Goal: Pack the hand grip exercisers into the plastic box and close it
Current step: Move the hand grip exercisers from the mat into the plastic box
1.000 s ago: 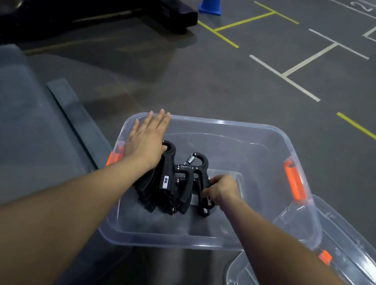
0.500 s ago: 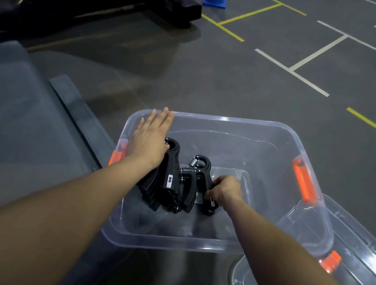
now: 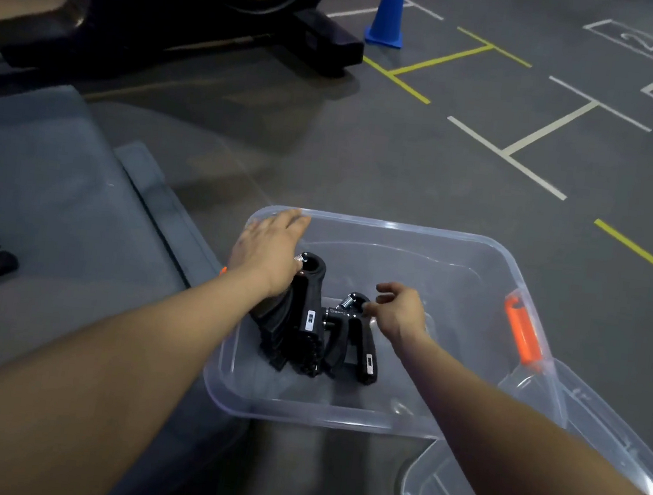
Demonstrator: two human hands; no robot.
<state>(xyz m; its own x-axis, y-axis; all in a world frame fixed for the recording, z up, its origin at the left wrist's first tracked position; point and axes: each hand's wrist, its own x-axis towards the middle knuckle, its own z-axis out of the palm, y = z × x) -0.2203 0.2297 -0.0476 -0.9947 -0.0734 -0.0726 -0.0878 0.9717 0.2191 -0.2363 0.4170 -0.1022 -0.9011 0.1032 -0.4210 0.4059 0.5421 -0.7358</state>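
Here the hand grip exercisers stand bunched at the plastic box's left end, handles running nearward. The left hand presses flat on them; the right hand, loosely open, hovers nearest the rightmost one.

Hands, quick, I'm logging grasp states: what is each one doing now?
Left hand: open, flat against the stack of hand grip exercisers.
Right hand: open, fingers loosely curled, holding nothing.
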